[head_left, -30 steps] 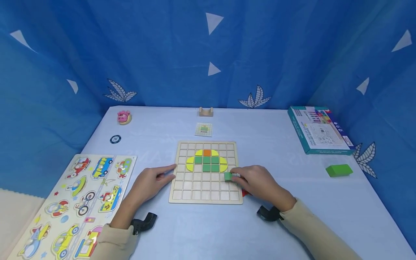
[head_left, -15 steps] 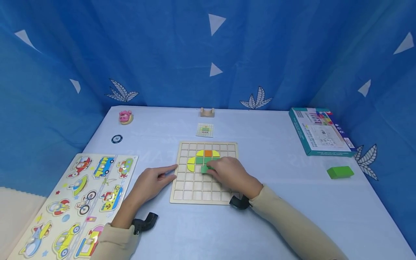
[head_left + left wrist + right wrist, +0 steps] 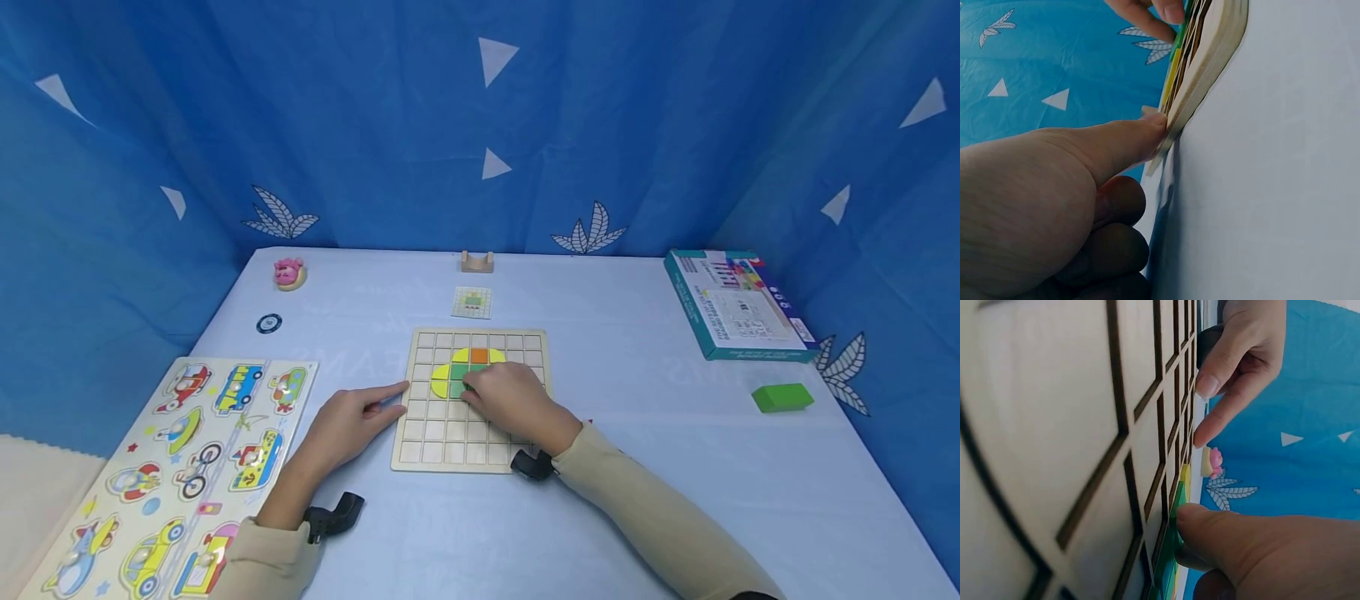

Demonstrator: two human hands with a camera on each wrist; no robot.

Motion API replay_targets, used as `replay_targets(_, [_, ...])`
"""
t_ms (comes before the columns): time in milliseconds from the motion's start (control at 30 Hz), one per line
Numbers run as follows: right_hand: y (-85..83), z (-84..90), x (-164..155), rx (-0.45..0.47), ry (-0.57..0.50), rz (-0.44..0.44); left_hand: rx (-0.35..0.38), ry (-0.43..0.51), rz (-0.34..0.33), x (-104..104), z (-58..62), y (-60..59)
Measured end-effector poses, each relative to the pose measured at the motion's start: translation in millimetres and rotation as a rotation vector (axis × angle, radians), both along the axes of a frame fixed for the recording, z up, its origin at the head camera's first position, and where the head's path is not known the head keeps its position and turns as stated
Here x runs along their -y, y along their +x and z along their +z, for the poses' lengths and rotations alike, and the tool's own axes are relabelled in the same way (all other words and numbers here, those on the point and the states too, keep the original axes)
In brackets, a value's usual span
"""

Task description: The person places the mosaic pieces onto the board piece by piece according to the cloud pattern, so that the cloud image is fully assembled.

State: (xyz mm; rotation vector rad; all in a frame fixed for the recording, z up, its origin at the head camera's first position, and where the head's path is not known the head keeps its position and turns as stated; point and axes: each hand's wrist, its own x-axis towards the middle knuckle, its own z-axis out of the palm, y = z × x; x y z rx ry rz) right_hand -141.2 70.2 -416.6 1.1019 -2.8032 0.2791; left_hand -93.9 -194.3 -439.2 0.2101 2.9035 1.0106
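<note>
A wooden grid board (image 3: 420, 454) lies mid-table, with yellow quarter-round tiles (image 3: 439, 388), an orange square tile (image 3: 479, 356) and green square tiles (image 3: 459, 370) in its cells. My right hand (image 3: 513, 400) is over the board, thumb and finger pinching a green square tile (image 3: 456, 389) at a cell beside the left yellow tiles. In the right wrist view the thumb (image 3: 1194, 515) touches green. This hand hides the pattern's right part. My left hand (image 3: 348, 425) touches the board's left edge with extended index finger and thumb; its other fingers are curled.
A pattern card (image 3: 472, 302) and wooden holder (image 3: 477, 262) stand beyond the board. A vehicle puzzle (image 3: 225, 425) lies left, near a round black token (image 3: 269, 323) and pink figurine (image 3: 288, 272). At right are a box (image 3: 738, 304) and green block (image 3: 782, 397).
My right hand has carried the green tile leftward from the board's right side to a cell beside the left yellow tiles. The left hand stays at the board's edge.
</note>
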Motion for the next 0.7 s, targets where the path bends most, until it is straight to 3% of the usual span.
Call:
replay_targets(267, [5.5,15.9,-26,0.029,-0.092,-0.040,0.000,-0.007,0.003,0,-1.6,1.9])
replay_targets(500, [14.3,23.1,-91,0.195,-0.165,-0.169,0.008,-0.008,-0.002,1,1.0,0.7])
replay_targets(700, [29.9,10.5,-145,0.278,-0.208,-0.270,0.019,0.008,-0.008,1,1.9,-0.3])
